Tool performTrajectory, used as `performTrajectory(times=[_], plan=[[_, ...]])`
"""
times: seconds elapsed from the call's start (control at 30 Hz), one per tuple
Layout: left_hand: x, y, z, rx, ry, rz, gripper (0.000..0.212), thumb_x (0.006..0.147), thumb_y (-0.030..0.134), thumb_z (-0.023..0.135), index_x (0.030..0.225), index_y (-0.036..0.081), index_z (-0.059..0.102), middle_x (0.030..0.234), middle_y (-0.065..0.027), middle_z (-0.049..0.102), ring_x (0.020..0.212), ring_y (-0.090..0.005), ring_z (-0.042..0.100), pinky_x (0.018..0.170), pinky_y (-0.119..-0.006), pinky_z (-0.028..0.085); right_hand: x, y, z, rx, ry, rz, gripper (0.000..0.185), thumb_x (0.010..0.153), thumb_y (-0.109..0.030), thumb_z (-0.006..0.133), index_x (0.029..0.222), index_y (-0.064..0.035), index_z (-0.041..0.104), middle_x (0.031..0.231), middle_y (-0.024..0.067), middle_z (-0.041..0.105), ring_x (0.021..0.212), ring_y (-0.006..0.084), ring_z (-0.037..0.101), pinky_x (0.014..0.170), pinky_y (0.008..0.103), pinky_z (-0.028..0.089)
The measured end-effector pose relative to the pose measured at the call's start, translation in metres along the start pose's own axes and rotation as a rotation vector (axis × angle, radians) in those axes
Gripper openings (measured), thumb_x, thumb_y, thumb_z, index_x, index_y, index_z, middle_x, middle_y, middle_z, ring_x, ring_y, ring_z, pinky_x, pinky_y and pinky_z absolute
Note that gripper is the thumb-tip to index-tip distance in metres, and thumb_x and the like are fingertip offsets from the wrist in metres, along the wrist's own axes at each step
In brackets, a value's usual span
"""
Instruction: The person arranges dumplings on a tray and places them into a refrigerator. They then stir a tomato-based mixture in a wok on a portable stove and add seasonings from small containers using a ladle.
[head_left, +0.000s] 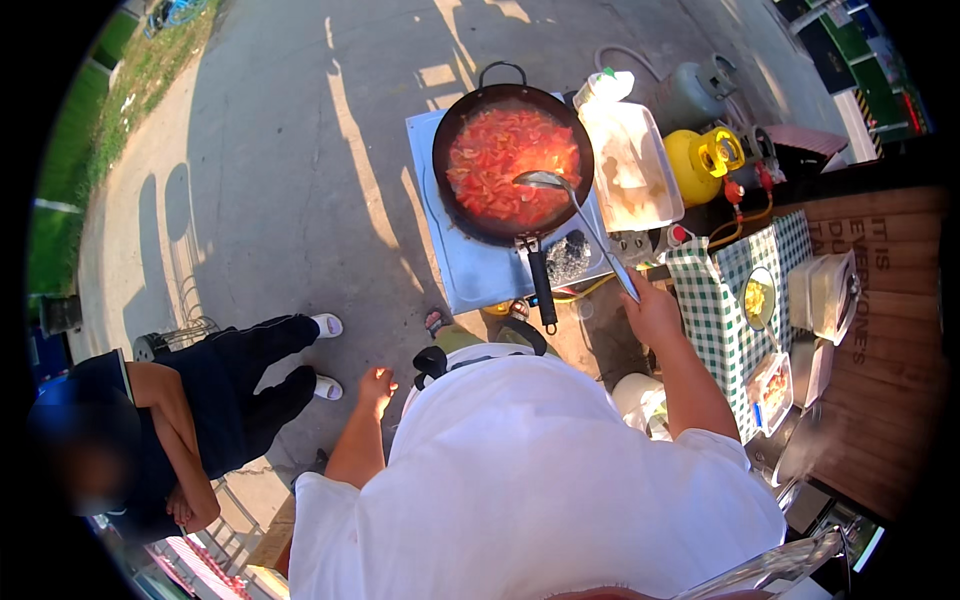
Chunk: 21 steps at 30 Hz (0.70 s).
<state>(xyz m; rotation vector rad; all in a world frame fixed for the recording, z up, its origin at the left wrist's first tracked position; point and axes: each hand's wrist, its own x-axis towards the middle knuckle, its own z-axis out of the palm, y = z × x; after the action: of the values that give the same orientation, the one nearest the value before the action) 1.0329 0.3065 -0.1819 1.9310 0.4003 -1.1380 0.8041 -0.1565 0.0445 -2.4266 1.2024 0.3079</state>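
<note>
My right hand is closed around the handle of a metal ladle. The ladle's bowl rests on chopped tomatoes in red liquid, inside a dark wok. That wok sits on a light-blue stove top, its black handle pointing towards me and a loop handle at its far side. Down by my left side, away from the stove, my left hand hangs with its fingers curled and nothing visible in it.
Right of the wok stand a plastic tub, a yellow gas cylinder and a grey one. A checked cloth lies under a bowl of yellow food and a container. A person stands at left, arms crossed.
</note>
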Motion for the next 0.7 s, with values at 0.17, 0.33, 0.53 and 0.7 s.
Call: performTrajectory(times=[0.17,0.33,0.53,0.7], plan=[[0.015,-0.054,-0.020,-0.075,-0.020,-0.049,0.016,0.088,0.015,0.058,0.094,0.000,0.057,0.080,-0.0053,0.056,0.062,-0.0133,0.053,0.053,-0.028,0.045,0.017,0.005,0.048,-0.036,-0.065,0.024,0.049,0.087,-0.033,0.056,0.133,-0.0183,0.046,0.087,0.0210,0.065,0.082,0.0398,0.062,0.074,0.0476,0.048],[0.004,-0.048,-0.023,-0.036,0.041,-0.064,0.015,0.089,0.014,0.057,0.095,0.000,0.056,0.078,-0.0037,0.055,0.065,-0.0122,0.051,0.054,-0.028,0.046,0.086,-0.012,0.083,0.094,0.133,0.006,0.048,0.087,-0.033,0.056,0.131,-0.0167,0.047,0.089,0.0223,0.065,0.085,0.0413,0.061,0.076,0.0481,0.048],[-0.011,-0.029,-0.004,-0.092,0.066,0.028,0.021,0.090,0.018,0.057,0.100,0.000,0.057,0.084,-0.0047,0.058,0.066,-0.0126,0.054,0.057,-0.029,0.047,0.139,-0.023,0.054,0.192,0.261,-0.001,0.047,0.088,-0.031,0.054,0.131,-0.0126,0.047,0.097,0.0242,0.064,0.090,0.0419,0.060,0.079,0.0483,0.048],[-0.029,-0.025,0.007,0.007,0.048,-0.023,0.024,0.090,0.019,0.058,0.103,-0.002,0.057,0.091,-0.0080,0.061,0.063,-0.0139,0.058,0.053,-0.027,0.045,0.153,-0.040,0.071,0.150,0.053,-0.054,0.035,0.090,-0.030,0.052,0.116,-0.0064,0.051,0.100,0.0246,0.061,0.093,0.0412,0.058,0.080,0.0492,0.046]])
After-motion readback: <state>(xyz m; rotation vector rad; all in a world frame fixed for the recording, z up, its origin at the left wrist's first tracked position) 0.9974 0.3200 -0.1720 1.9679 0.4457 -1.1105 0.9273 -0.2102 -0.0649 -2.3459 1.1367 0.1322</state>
